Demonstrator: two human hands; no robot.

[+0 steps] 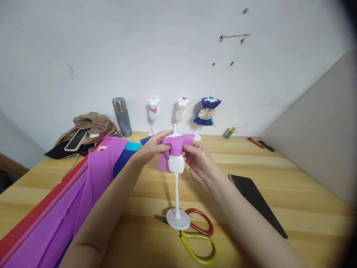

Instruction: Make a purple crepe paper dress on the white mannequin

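Observation:
A small white dress-form mannequin [176, 164] stands upright on a round base in front of me. Purple crepe paper [176, 144] is wrapped around its chest, and a loose part hangs at its left side. My left hand [156, 146] pinches the paper at the left of the chest. On the opposite side, the thumb and fingers of my right hand [198, 154] close on the paper near the waist. Scissors with one red and one yellow handle [198, 248] lie under and beside the base. Behind my right wrist, a white ring [195, 176] is partly hidden.
Purple, red and blue paper sheets [80, 201] run along the left. At the wall stand a flask [122, 117], two bare mannequins [153, 108] and one in a blue pleated dress [207, 111]. A phone [76, 140] rests by brown cloth [95, 124]; a black tablet-like slab [256, 203] lies right.

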